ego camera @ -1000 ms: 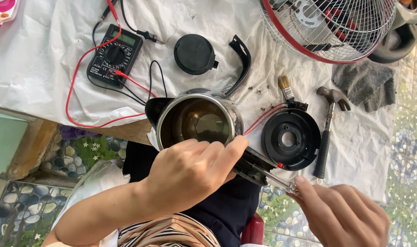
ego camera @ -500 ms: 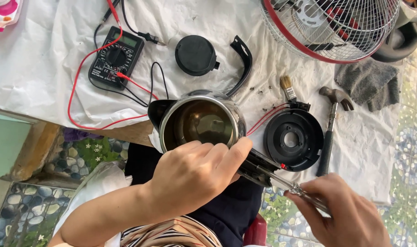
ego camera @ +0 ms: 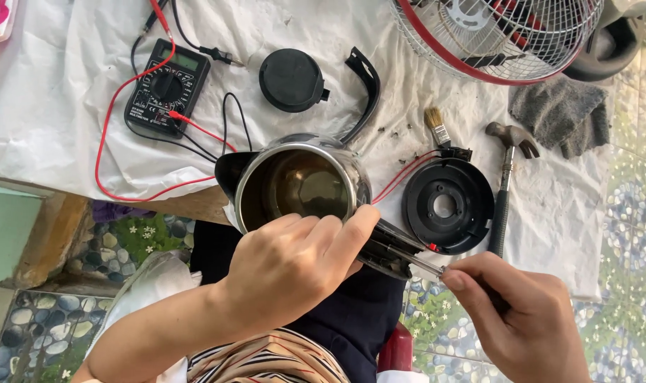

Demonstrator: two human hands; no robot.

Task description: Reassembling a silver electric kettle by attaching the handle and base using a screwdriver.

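Your left hand (ego camera: 287, 273) is clamped over the near rim of the steel electric kettle (ego camera: 302, 188), steadying it at the table edge above your lap. Your right hand (ego camera: 525, 319) is closed around a screwdriver (ego camera: 426, 268) whose tip sits in the kettle's opened handle housing (ego camera: 387, 252). Much is already stripped: the black lid (ego camera: 292, 79) and curved handle cover (ego camera: 365, 92) lie beyond the kettle, and the round base plate (ego camera: 447, 206) lies right of it, tethered by red wires (ego camera: 401, 177). The housing looks not yet freed. A multimeter (ego camera: 167, 89) waits beyond the kettle, to its left.
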